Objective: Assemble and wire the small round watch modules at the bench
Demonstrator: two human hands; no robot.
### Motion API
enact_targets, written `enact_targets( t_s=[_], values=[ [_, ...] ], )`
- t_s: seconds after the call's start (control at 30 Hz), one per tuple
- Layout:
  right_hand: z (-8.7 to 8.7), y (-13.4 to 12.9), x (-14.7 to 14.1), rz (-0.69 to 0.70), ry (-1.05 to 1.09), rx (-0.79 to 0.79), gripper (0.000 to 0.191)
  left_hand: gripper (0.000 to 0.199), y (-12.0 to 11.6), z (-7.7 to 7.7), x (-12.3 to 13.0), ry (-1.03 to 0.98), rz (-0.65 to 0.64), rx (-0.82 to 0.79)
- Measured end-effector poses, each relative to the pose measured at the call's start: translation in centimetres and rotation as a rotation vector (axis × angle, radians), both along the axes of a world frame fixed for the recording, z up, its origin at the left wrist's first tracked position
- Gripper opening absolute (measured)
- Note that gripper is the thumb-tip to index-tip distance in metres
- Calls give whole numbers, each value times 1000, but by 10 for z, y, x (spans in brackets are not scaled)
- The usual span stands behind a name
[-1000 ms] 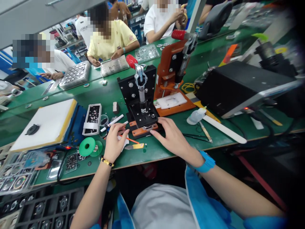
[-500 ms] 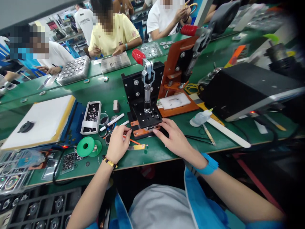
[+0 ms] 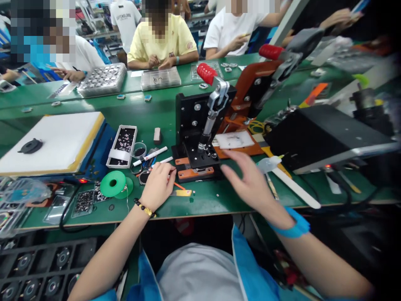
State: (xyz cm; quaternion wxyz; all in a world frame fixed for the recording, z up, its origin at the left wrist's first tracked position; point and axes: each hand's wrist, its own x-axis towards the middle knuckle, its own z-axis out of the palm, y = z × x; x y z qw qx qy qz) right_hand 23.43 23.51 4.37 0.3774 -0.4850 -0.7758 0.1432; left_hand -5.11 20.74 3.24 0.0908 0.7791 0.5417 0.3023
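Left hand (image 3: 158,187): fingers curled close beside the orange base plate (image 3: 194,174) of a black toggle press (image 3: 189,115); any grip cannot be told.
Right hand (image 3: 249,177): fingers spread wide, in the air, just short of a white card (image 3: 234,139) on an orange press bed (image 3: 232,154).
Press: red-knobbed lever (image 3: 206,73) raised, plate out front.
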Motion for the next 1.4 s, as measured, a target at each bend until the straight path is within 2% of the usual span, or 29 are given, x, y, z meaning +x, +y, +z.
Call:
enact_targets(
  t_s=[0.1, 0.17, 0.23, 0.27, 0.33, 0.4, 0.47, 0.57, 0.63, 0.73, 0.8, 0.87, 0.93, 1.03, 1.23, 1.4],
  values=[
    [57, 22, 4, -36, 239, 179, 34, 13, 0, 1, -1, 23, -18, -1],
    [101, 44, -8, 77, 366, 264, 31, 14, 1, 1, -2, 24, -20, 5],
    [142, 72, -28, 110, 394, 281, 29, 13, 1, 1, -2, 24, -23, 12],
    [159, 86, -39, 121, 414, 228, 29, 13, 0, 1, -3, 27, -25, 17],
    [183, 110, -60, 125, 462, -72, 35, 13, -1, 0, -3, 36, -28, 27],
    [197, 122, -77, 234, 521, -329, 39, 14, -2, 0, -2, 50, -31, 35],
    [205, 123, -89, 344, 639, -453, 44, 16, -2, 0, -1, 74, -34, 39],
    [210, 107, -99, 457, 832, -460, 50, 17, -2, 1, 1, 99, -32, 44],
    [206, 92, -105, 502, 929, -327, 47, 17, -2, 1, 1, 103, -23, 46],
    [182, 70, -113, 539, 946, 66, 46, 17, -2, 2, 2, 102, -19, 43],
    [157, 59, -117, 603, 931, 429, 51, 18, -2, 1, 3, 108, -24, 40],
    [132, 51, -118, 584, 957, 586, 57, 19, -2, 0, 3, 124, -28, 40],
    [115, 47, -119, 444, 934, 626, 59, 20, -2, 0, 4, 147, -37, 42],
    [105, 44, -119, 309, 911, 634, 61, 20, -3, 0, 5, 143, -30, 27],
    [106, 43, -118, 292, 919, 598, 58, 15, 1, 3, 2, -28, 16, -54],
    [107, 45, -116, 446, 949, 635, 48, 7, 8, 3, 3, -208, 39, -220]
  ],
)
